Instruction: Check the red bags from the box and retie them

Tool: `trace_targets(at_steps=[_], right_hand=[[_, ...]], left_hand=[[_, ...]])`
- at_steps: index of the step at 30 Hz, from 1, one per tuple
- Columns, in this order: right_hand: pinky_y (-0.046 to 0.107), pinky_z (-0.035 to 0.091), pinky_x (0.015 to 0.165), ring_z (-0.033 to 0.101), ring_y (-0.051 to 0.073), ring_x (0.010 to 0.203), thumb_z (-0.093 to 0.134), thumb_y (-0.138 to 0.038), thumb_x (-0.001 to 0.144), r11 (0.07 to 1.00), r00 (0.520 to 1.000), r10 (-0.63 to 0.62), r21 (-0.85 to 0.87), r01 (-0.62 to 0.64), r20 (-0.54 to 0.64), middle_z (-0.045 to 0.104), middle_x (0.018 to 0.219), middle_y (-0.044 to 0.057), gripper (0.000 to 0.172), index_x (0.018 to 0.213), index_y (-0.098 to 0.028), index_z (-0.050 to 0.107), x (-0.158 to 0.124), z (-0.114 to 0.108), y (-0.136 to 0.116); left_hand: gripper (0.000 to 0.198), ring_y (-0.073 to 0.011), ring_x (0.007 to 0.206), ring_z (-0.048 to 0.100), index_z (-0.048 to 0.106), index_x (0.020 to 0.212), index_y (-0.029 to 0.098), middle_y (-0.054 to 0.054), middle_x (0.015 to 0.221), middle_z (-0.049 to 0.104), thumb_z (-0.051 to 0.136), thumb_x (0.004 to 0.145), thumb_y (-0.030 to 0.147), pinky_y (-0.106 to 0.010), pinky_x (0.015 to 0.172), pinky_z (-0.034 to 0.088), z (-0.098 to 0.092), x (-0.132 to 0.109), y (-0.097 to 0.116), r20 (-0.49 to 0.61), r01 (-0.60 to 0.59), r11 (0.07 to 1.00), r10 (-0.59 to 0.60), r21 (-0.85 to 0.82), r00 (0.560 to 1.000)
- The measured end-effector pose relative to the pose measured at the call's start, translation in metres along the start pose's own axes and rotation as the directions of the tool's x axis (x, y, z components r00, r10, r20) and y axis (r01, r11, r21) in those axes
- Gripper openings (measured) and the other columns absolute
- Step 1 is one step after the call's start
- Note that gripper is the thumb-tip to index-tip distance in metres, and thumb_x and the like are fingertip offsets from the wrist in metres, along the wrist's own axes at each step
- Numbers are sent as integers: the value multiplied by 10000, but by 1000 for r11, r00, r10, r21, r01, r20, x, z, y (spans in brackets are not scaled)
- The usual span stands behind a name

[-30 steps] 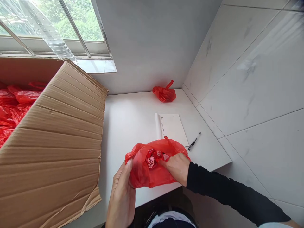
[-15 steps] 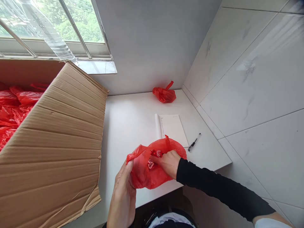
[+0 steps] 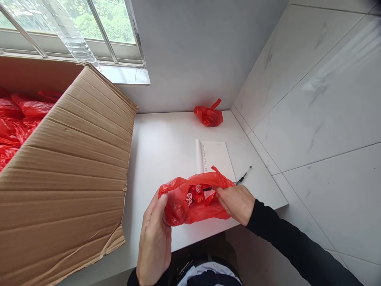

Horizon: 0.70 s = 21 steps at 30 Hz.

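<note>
A red plastic bag (image 3: pixel 181 206) lies open at the near edge of the white table (image 3: pixel 166 147), with red-wrapped candies (image 3: pixel 198 194) showing inside. My left hand (image 3: pixel 154 234) grips the bag's left rim, fingers closed round the plastic. My right hand (image 3: pixel 236 202), in a black sleeve, pinches the right rim and holds the mouth apart. Both hands pull the opening wide.
A large cardboard box (image 3: pixel 68 171) with several red bags (image 3: pixel 18 119) inside stands at the left, its flap leaning over the table. A tied red bag (image 3: pixel 209 115) sits at the far corner. A white notepad (image 3: pixel 216 159) and a black pen (image 3: pixel 243 175) lie behind the open bag. Tiled wall at right.
My right hand has come out of the bag's middle and moved right to its rim. The bag's mouth is now stretched wider and the candies show more.
</note>
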State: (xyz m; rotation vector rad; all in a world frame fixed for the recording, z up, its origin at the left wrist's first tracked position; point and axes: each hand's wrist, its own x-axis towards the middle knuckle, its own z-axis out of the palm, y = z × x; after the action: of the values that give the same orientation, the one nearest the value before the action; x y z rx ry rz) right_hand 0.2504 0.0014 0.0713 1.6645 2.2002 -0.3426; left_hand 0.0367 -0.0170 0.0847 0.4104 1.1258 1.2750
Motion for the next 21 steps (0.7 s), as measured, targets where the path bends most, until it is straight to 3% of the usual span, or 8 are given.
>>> trace_targets(at_steps=[4,11,14,16,19,21], right_hand=[[298,363,540,682,221,660,352,-256,1005,1000,995,22,22,-20,-96,706,767,65,304,1171,-247,606,2,-4,5],[292,411,567,691,239,696,445,-227,967,999,999,27,19,-28,45,694,751,84,217,1025,-198,652,19,-1,2],[309,445,588,678,221,677,335,-298,1017,995,991,63,81,-54,-118,714,814,63,345,1252,-233,579,7,-10,9],[307,476,612,676,212,742,341,-365,1020,984,953,115,165,-71,-280,724,952,64,449,1454,-267,400,1,-13,16],[389,521,821,605,305,1126,529,-473,935,977,876,194,166,-133,-442,595,1324,196,768,1559,-167,201,9,-7,28],[503,432,1018,483,367,1295,619,-476,871,976,871,213,135,-171,-443,513,1410,258,889,1552,-86,201,20,0,35]], left_hand=[[465,-253,1135,628,650,1291,259,-57,1260,676,712,845,375,-298,918,530,1,-2,3,86,-86,993,79,76,993],[335,-205,903,611,713,1135,220,-66,1074,690,660,884,436,-265,730,489,-4,-6,1,179,-119,961,75,251,981],[275,-194,851,574,743,1024,235,-46,955,665,639,894,454,-261,693,452,-8,-10,0,183,-235,905,179,354,967],[241,-197,867,556,755,979,253,-40,927,632,654,883,449,-260,711,439,-8,-14,3,171,-338,824,292,455,941],[174,-202,970,529,770,889,265,-42,975,564,687,861,416,-249,812,420,-6,-15,7,161,-463,688,458,559,875],[187,-211,1055,519,768,821,255,-50,1031,558,684,865,416,-241,864,410,-5,-13,10,146,-483,688,488,542,860]])
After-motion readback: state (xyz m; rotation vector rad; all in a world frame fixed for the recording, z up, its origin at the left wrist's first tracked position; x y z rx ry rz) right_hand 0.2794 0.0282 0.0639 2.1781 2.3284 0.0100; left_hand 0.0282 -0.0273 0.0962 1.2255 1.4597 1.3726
